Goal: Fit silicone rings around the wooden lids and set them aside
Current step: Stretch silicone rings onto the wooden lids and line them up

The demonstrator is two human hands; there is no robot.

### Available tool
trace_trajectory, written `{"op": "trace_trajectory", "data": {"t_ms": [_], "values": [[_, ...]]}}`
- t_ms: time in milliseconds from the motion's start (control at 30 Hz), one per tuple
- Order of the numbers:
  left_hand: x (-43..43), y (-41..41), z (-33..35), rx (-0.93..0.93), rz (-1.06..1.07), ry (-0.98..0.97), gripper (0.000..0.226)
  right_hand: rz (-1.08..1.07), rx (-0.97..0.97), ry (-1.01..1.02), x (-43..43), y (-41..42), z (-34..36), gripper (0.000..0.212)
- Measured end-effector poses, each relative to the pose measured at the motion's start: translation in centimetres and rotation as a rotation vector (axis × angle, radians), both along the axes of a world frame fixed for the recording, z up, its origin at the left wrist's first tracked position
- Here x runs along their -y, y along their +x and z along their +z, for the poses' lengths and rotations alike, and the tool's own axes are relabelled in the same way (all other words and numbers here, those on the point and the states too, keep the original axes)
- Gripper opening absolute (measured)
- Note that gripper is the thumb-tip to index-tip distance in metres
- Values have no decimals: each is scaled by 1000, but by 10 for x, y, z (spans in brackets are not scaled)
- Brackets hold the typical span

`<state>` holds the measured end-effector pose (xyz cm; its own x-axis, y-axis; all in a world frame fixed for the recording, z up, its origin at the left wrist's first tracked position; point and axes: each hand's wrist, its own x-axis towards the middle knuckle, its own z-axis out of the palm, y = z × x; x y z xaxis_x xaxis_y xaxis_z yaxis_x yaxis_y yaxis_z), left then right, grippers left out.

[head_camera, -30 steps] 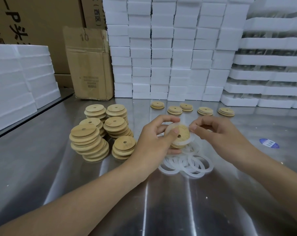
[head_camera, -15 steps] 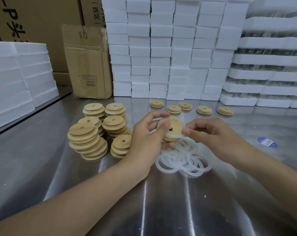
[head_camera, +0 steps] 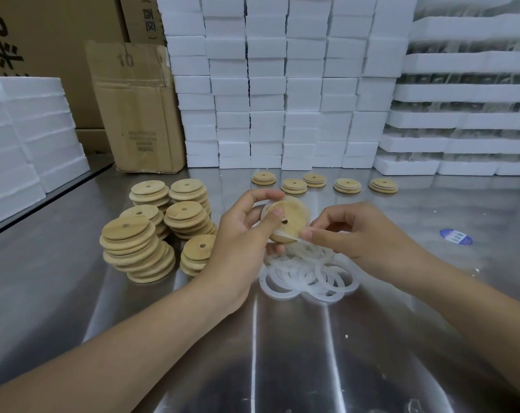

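Left hand [head_camera: 241, 234] has the wooden lid [head_camera: 288, 223] pinched up off the tabletop, thumb across its face, fingertips curled over the top edge, the disc tilted with its face toward the camera. The silicone ring [head_camera: 266, 208] is on along the upper left of the rim and hangs loose at the lower right, and that is exactly where the right hand [head_camera: 363, 231] sits, just beside the lid's lower right edge, thumb and forefinger closed on that slack white band. So the gap to close lies on the right hand's side; my read is the ring wants stretching outward and down over that last stretch of rim while the left hand holds the disc steady. Under both hands, a heap of spare rings [head_camera: 308, 274] lies on the steel tabletop [head_camera: 312, 353], mid-table. To the left, stacks of bare lids [head_camera: 151, 231] lean a little. Along the far edge a row of five finished lids [head_camera: 324, 183], well apart from the hands, likely where this one goes. Behind them, white foam boxes [head_camera: 282, 84] stacked high, a cardboard carton [head_camera: 139, 108] at the far left corner, and a blue sticker [head_camera: 455, 236] toward the right edge.
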<state>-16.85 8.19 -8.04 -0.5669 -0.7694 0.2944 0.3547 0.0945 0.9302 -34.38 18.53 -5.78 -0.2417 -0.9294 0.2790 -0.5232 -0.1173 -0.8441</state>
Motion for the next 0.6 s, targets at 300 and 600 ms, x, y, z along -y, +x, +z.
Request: {"op": "trace_trajectory", "data": {"t_ms": [300, 600], "values": [[1, 9, -3, 351, 47, -913, 29, -15, -269, -2, -1, 4, -5, 19], [6, 11, 2, 304, 241, -1010, 21, -196, -601, -62, -5, 4, 1, 41]]}}
